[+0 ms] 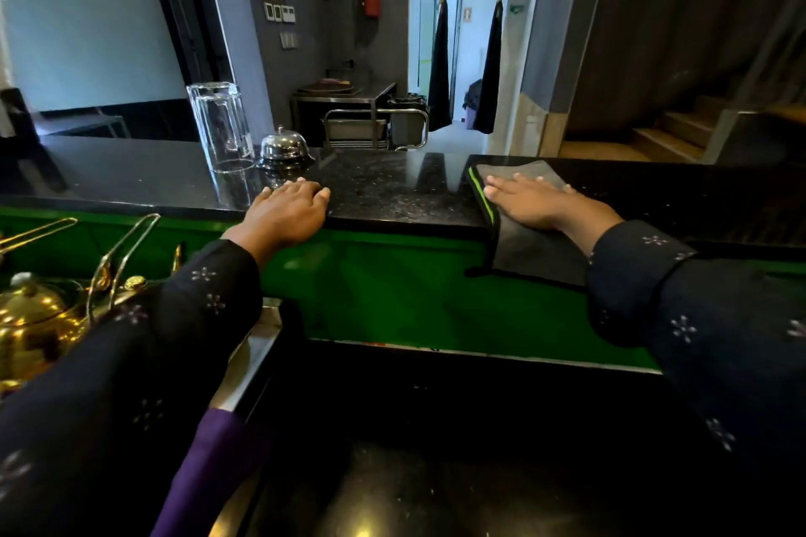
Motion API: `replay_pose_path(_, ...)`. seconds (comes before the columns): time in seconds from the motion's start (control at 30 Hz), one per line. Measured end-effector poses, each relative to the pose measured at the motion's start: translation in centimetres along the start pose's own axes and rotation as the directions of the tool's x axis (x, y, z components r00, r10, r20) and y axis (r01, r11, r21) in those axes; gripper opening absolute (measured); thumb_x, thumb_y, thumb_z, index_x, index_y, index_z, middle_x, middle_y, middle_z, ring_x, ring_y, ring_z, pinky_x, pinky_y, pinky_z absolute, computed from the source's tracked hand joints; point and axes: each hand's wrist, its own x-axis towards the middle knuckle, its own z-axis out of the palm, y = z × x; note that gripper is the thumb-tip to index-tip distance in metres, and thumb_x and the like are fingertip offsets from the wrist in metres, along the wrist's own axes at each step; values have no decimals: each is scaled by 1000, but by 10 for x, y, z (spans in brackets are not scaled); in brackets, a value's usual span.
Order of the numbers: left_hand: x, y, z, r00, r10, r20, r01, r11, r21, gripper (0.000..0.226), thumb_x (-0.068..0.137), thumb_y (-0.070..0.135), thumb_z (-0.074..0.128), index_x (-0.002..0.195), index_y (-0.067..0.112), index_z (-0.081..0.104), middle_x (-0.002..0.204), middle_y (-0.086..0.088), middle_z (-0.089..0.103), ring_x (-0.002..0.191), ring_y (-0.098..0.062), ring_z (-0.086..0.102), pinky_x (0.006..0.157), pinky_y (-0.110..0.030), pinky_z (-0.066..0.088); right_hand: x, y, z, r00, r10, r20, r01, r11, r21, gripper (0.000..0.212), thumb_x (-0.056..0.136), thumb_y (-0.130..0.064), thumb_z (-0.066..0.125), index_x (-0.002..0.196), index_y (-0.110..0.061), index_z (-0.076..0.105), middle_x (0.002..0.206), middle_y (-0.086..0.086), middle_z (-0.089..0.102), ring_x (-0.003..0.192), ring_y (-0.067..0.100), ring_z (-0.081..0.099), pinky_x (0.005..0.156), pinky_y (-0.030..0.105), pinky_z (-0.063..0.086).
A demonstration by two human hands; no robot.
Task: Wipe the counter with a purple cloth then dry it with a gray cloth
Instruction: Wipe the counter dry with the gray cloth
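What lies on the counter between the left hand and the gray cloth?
Nothing: in the head view, only bare black counter runs from the left hand to the gray cloth, pressed under the right hand.

Both my sleeves (719,318) are dark navy, almost black, dotted with tiny pale flower prints; cuffs loose at the wrists.

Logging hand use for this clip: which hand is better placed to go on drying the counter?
Right. The right hand lies flat on the gray cloth on the counter; the left hand rests on bare counter edge, no cloth.
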Motion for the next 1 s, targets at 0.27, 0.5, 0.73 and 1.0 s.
replay_pose_path(0.27,-8,59,-3,998,58,6,-58,998,3,59,96,54,24,132,14,48,136,-15,52,130,-31,43,111,-53,22,-32,23,-30,976,-20,-216,93,938,334,53,99,-39,44,144,-13,39,150,12,38,137,30,36,107,36,30)
replay_pose_path(0.5,-17,150,2,994,104,44,-98,988,-118,66,93,62,24,132,13,46,137,-12,51,129,-30,44,111,-54,20,-45,67,-47,985,73,-155,-31,965,260,56,95,-35,54,142,-7,40,146,15,42,131,32,43,102,39,37)
replay_pose_path(0.73,-10,193,12,990,42,133,-17,984,-178,77,88,69,27,131,9,49,137,-15,50,124,-35,47,106,-55,33,-36,80,-33,974,109,-198,-56,965,256,57,90,-41,57,140,-18,42,135,13,53,124,34,48,102,50,41)
replay_pose_path(1.0,9,224,28,998,0,-61,-16,967,-255,42,83,48,61,108,15,61,118,-9,60,116,-31,50,101,-50,33,-28,67,-28,950,132,-283,-4,912,411,30,87,-16,65,116,-16,60,115,10,64,107,27,60,94,42,49)
